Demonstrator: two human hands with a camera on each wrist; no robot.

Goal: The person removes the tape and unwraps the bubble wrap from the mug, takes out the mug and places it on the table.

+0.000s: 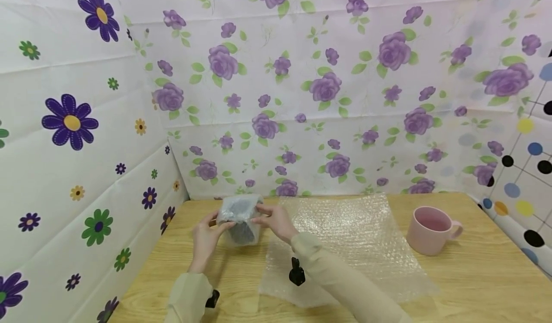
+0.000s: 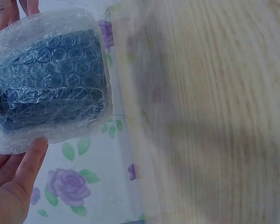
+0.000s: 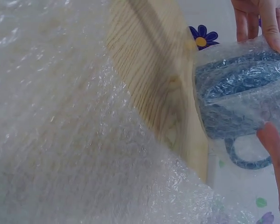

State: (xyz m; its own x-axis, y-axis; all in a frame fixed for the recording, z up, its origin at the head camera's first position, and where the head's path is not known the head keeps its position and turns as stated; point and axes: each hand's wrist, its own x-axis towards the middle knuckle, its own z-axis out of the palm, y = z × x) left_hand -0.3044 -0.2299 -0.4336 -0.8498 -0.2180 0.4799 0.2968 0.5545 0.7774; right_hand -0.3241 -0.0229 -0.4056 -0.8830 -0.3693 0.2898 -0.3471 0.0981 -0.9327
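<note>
A blue mug wrapped in bubble wrap [image 1: 243, 232] is at the back left of the wooden table, between my two hands. My left hand [image 1: 204, 240] grips its left side, the thumb on the near edge of the wrap. On the opposite side, my right hand [image 1: 278, 222] pinches the wrap with thumb and fingers. The right wrist view shows the mug's blue handle [image 3: 246, 163] sticking out below the wrapped body. Through the bubbles, the dark blue surface [image 2: 60, 77] is visible in the left wrist view.
A flat sheet of bubble wrap [image 1: 345, 246] lies on the table [image 1: 478, 280], partly under my right forearm. To its right stands a pink mug [image 1: 427, 234], handle pointing right. Flower-printed cloth [image 1: 302, 121] hangs behind the table, with another patterned cloth [image 1: 103, 169] along the left.
</note>
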